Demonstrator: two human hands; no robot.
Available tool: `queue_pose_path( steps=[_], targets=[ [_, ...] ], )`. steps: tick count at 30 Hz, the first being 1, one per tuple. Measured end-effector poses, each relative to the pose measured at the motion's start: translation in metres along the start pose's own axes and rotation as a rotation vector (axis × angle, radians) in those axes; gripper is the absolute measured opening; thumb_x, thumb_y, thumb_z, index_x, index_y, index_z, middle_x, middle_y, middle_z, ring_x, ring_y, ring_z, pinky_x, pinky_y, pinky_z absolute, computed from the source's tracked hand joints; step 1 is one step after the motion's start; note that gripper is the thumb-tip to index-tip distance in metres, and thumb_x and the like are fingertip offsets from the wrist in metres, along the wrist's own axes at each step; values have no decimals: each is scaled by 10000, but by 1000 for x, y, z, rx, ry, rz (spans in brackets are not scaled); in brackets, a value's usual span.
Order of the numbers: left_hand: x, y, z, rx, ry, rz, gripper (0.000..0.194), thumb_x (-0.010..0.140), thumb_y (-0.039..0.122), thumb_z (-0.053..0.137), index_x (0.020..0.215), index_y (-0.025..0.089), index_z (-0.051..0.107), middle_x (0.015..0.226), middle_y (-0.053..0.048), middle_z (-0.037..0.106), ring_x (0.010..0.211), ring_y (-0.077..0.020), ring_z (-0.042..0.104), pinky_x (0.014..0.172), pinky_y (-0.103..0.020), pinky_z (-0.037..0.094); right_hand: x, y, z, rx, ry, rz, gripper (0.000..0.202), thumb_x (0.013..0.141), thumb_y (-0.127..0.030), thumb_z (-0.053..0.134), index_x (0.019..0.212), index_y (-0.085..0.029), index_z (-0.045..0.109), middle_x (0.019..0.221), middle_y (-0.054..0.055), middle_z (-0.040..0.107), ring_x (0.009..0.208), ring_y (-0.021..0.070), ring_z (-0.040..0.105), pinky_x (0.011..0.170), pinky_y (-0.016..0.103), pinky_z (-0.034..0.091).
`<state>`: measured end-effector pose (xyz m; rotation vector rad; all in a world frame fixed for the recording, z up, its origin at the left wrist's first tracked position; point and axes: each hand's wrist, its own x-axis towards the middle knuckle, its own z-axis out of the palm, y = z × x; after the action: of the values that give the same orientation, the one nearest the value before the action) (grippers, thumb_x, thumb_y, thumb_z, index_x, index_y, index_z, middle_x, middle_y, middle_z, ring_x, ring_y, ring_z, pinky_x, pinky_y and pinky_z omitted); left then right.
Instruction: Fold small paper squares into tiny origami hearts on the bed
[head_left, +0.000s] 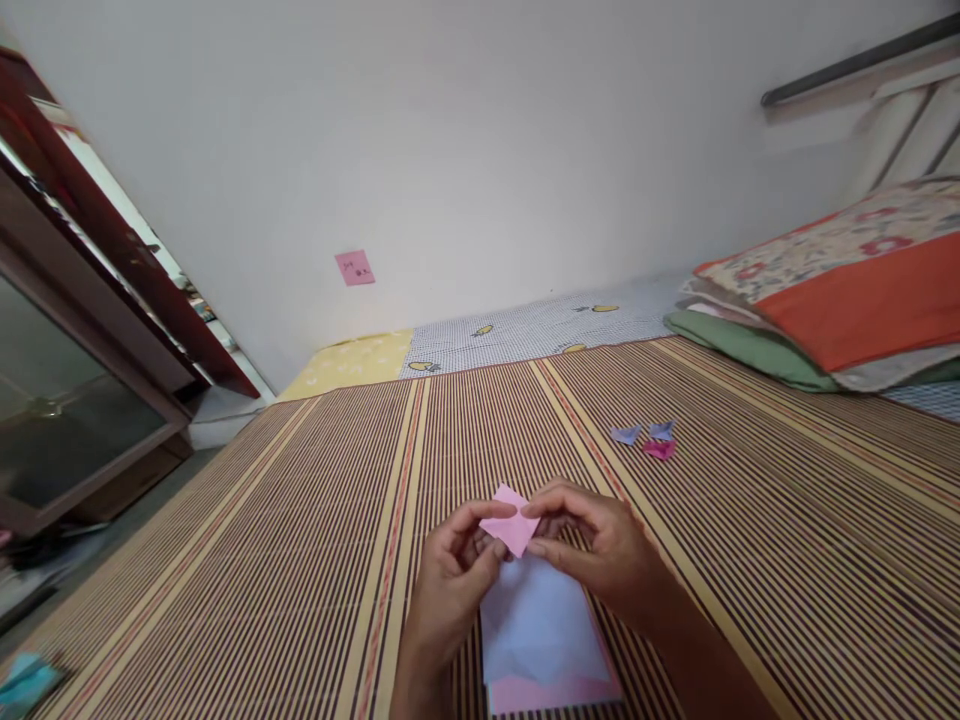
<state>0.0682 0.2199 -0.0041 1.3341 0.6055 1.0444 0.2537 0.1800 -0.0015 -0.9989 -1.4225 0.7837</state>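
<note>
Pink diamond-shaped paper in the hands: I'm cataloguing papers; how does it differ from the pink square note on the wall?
The pink diamond-shaped paper is held by the left hand and right hand; the pink square paper note is on the white wall. The note bears dark marks; the held paper shows none. Both are pink.

A small piece of pale pink paper (514, 536) shows a diamond outline, one corner pointing toward the far edge of the striped mat (300, 560). Fingers cover its side corners, hiding part of its shape. It sits well apart from that edge.
</note>
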Motion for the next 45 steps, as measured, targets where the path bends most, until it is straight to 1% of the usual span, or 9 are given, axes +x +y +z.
queue_pose_path(
  steps=[5, 11, 15, 19, 25, 28, 35, 41, 45],
  targets=[
    [3, -3, 3, 94, 109, -4, 191, 814, 324, 802, 952, 193, 779, 789, -31, 713, 699, -139, 602, 649, -223, 469, 0, -2, 0, -34, 13, -1, 35, 871, -232, 711, 888, -203, 720, 834, 1, 686, 768, 156, 636, 712, 268, 480],
    [2, -8, 7, 198, 174, 47, 188, 890, 357, 723, 885, 176, 774, 724, -22, 697, 653, -135, 570, 624, -232, 449, 0, -2, 5, -95, 60, 19, 125, 920, -263, 643, 822, -195, 683, 726, -19, 631, 681, 144, 576, 626, 252, 427],
    [3, -10, 10, 179, 203, 39, 162, 884, 345, 733, 897, 185, 757, 686, 5, 661, 643, -131, 567, 618, -229, 448, 1, 0, 9, -101, 105, 7, 148, 917, -253, 615, 784, -195, 646, 702, -22, 600, 652, 143, 550, 597, 251, 407],
    [6, -9, 12, 147, 267, 43, 141, 854, 327, 760, 859, 186, 770, 741, -11, 717, 665, -134, 597, 644, -233, 469, 2, 1, 9, -92, 123, 8, 142, 910, -255, 627, 783, -199, 657, 706, -17, 603, 654, 149, 559, 606, 253, 420],
    [6, -7, 17, 102, 348, 21, 134, 796, 307, 804, 825, 176, 804, 766, -39, 770, 678, -144, 636, 649, -233, 489, 2, 11, 11, 74, 136, 135, 146, 907, -328, 665, 907, -189, 707, 742, 8, 648, 678, 170, 594, 611, 267, 459],
    [7, -8, 17, 77, 368, 9, 156, 770, 321, 825, 807, 171, 802, 744, -42, 770, 677, -158, 662, 654, -246, 510, 2, 12, 13, 136, 138, 167, 167, 909, -344, 665, 900, -183, 705, 720, 8, 649, 664, 170, 602, 597, 264, 472],
    [7, -4, 13, 113, 292, 36, 145, 821, 311, 785, 858, 175, 815, 772, -49, 775, 697, -167, 664, 675, -254, 516, 3, 2, 11, -45, 157, -68, 96, 909, -197, 615, 830, -208, 670, 933, 54, 683, 926, 212, 659, 813, 316, 523],
    [5, -5, 10, 52, 255, 31, 187, 867, 338, 737, 900, 162, 791, 799, -60, 761, 712, -162, 652, 686, -253, 515, 3, 1, 10, -183, 166, -221, 129, 918, -157, 586, 828, -225, 649, 960, 59, 680, 954, 226, 651, 822, 347, 508],
    [6, -7, 8, -49, 292, -64, 229, 821, 365, 782, 815, 141, 735, 703, -29, 711, 616, -125, 622, 616, -217, 497, 2, -2, 10, -244, 88, -276, 159, 935, -122, 550, 855, -234, 631, 961, 56, 680, 949, 222, 651, 822, 350, 513]
  ],
)
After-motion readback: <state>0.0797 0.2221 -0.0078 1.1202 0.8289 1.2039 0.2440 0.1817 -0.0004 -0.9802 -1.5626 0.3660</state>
